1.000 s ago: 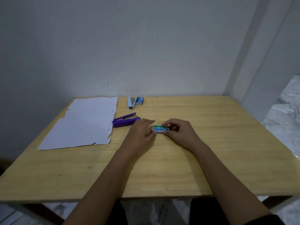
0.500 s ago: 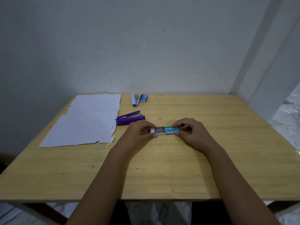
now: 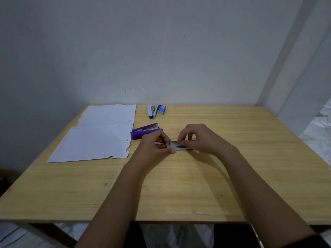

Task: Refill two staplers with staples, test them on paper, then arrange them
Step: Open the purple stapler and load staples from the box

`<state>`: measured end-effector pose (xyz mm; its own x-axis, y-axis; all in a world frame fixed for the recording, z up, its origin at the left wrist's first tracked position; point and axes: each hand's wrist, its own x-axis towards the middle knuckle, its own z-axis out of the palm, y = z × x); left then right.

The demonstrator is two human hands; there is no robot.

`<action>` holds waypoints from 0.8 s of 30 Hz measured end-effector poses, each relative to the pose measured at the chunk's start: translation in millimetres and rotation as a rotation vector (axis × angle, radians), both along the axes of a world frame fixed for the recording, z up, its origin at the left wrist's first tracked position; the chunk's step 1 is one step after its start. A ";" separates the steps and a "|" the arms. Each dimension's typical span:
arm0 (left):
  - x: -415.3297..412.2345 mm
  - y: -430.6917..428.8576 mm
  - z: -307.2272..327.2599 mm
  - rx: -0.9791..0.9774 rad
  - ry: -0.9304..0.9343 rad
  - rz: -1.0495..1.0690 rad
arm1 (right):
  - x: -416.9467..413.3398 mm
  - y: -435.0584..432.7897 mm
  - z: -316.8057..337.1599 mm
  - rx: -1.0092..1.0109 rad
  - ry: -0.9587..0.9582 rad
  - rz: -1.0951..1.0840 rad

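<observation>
A small green staple box (image 3: 179, 146) lies on the wooden table (image 3: 179, 190) between my hands, its inner tray slid out to the left. My left hand (image 3: 154, 145) pinches the tray's left end. My right hand (image 3: 198, 138) holds the box sleeve, fingers bent over the tray. A purple stapler (image 3: 146, 130) lies hinged open just left of my left hand. Farther back a light blue stapler (image 3: 152, 111) lies open beside a blue staple box (image 3: 161, 109). White paper sheets (image 3: 100, 133) cover the table's left part.
A grey wall stands right behind the table's far edge. The wall turns a corner at the right, where pale marble floor (image 3: 320, 127) shows beyond the table edge.
The staple box's inner tray has slid out to the left between my hands. My right fingers have moved onto the exposed tray. The camera view shifted slightly.
</observation>
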<state>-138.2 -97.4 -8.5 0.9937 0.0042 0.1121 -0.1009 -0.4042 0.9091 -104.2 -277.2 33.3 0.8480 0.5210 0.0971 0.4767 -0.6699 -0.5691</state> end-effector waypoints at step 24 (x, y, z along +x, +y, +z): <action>0.6 1.8 0.8 0.020 -0.009 -0.057 | 19.1 1.6 0.0 0.082 0.093 0.073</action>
<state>-137.6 -95.6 -7.7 0.9912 -0.0543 0.1207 -0.1324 -0.4156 0.8999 -85.1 -275.6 33.4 0.8156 0.5750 0.0644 0.4650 -0.5851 -0.6644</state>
